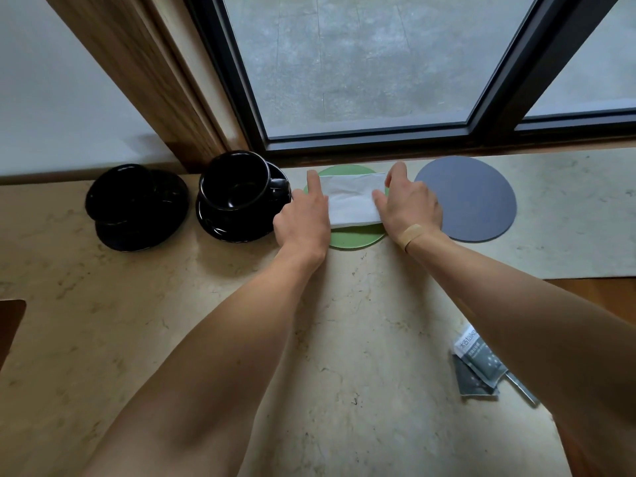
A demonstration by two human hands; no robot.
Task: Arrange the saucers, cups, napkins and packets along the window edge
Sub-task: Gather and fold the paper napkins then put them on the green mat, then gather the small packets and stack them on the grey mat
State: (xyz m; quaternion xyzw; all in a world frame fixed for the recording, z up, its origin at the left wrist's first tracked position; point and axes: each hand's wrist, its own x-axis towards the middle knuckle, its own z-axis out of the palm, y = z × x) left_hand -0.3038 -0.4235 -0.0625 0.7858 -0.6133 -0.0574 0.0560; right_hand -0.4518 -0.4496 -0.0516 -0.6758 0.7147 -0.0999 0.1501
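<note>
Along the window edge, on a pale marbled worktop (213, 339), the following items are laid out.

Item 1: white folded napkin (352, 199), lying across a green round coaster (358, 237) directly below the dark window frame (344, 137).

Item 2: left hand (304, 218), at the napkin's left edge; forefinger extended straight along that edge, palm down. Its grip on the napkin cannot be told, since the remaining fingers are hidden under the back of the hand.

Item 3: right hand (411, 204), at the napkin's right edge; fingers straight and spread, tips resting on the paper, grip slack and unclosed. An adhesive plaster (409, 237) sits at the wrist.

Item 4: grey round coaster (471, 197), just right of the green one, bare.

Item 5: black cup (237, 184), upright on a black saucer (220, 225), just left of the left hand; handle turned toward the green coaster.

Item 6: further black crockery (136, 204) at far left, apparently a small dish resting on a saucer, near the wooden trim (144, 74).

Item 7: grey printed packets (476, 363), at the worktop's near right, well apart from the window row, partly hidden by the right forearm; a metal utensil handle (523, 390) lies beside them.
</note>
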